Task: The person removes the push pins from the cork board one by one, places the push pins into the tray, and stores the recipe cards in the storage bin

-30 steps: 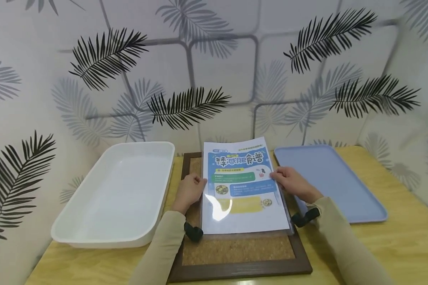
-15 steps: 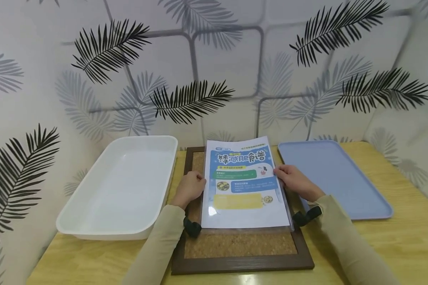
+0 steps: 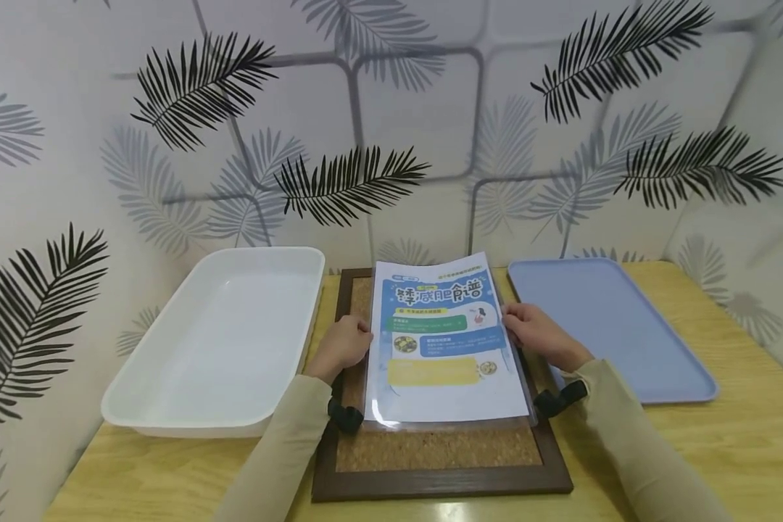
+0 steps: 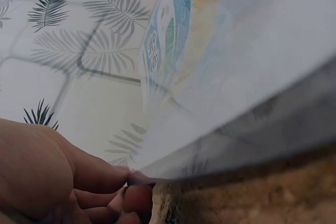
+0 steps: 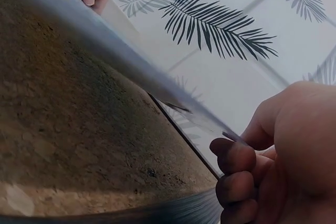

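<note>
- If the fingers loosen, the sheet (image 3: 442, 337) could slip and drop onto the board (image 3: 437, 451), since each hand has only a narrow strip of edge and the surface looks slick.
- If one hand drops lower than the other, the sheet would probably land askew on the board, or overlap its brown frame along one side.
- Squeezing the hands toward each other might bow the sheet in the middle, as it looks thin; pulling them apart might tug an edge free.
- The right forearm reaches close by the blue tray (image 3: 603, 326), right of the board, so a sideways swing might nudge that tray. The white tray (image 3: 218, 348), left of the board, looks a lesser worry.
- The sheet lies between the hands, printed face up, over the board's middle and far part; the wrist views show a gap between it and the cork. Whether its near edge touches the board, I cannot tell.
- The left hand (image 3: 344, 341), over the board's left side, pinches the sheet's left edge between thumb and bent fingers.
- The right hand (image 3: 540, 333), by the board's right side, pinches the opposite edge, thumb above and curled fingers below.
- Bare cork shows on the board's near part, below the sheet.
</note>
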Tool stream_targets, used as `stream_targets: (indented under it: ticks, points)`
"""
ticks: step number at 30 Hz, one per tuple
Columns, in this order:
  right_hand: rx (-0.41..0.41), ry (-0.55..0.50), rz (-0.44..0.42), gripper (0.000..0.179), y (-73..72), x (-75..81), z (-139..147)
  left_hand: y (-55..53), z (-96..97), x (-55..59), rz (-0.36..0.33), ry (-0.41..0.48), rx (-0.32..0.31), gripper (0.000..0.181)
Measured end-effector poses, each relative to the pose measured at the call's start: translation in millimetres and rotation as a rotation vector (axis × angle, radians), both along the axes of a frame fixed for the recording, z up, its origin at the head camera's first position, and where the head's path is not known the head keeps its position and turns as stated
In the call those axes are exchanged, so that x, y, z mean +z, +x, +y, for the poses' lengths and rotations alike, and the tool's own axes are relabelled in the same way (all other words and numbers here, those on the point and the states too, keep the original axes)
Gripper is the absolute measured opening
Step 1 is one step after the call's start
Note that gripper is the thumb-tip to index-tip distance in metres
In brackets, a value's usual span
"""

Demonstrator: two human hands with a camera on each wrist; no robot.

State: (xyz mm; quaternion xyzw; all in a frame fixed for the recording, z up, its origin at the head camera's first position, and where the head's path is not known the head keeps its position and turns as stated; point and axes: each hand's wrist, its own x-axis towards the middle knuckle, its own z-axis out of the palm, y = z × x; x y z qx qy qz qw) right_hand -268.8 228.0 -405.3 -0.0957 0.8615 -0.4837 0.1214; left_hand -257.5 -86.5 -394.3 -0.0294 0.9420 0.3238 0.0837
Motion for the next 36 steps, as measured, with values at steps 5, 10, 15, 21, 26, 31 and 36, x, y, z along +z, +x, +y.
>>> stream_targets:
  ticks: [5,10,15,21,26,31,36]
  points:
    - [0.046,-0.012,0.026,0.032,-0.5,-1.0,2,6.4,1.0,1.7,-0.034,0.026,-0.005,0.035]
    - [0.052,-0.002,0.051,0.033,-1.2,0.2,0,8.5,-1.7,0.2,-0.018,0.067,-0.008,0.036]
    - [0.052,-0.002,0.045,0.037,-0.1,0.1,-3,12.2,-6.1,4.7,0.005,0.081,-0.004,0.037]
    - [0.036,0.001,0.054,0.038,-0.7,-0.5,-6,13.0,-8.2,8.6,0.084,0.072,-0.012,0.036]
    - [0.017,-0.024,0.054,0.039,0.7,3.6,-12,9.5,-9.4,14.7,0.102,0.032,-0.012,0.037]
    - [0.031,-0.067,0.051,0.038,3.1,7.9,-25,12.9,-23.3,29.6,0.073,-0.065,-0.052,0.041]
    - [0.075,-0.12,0.029,0.038,1.3,12.4,-39,12.8,-41.9,42.4,0.051,-0.039,-0.093,0.043]
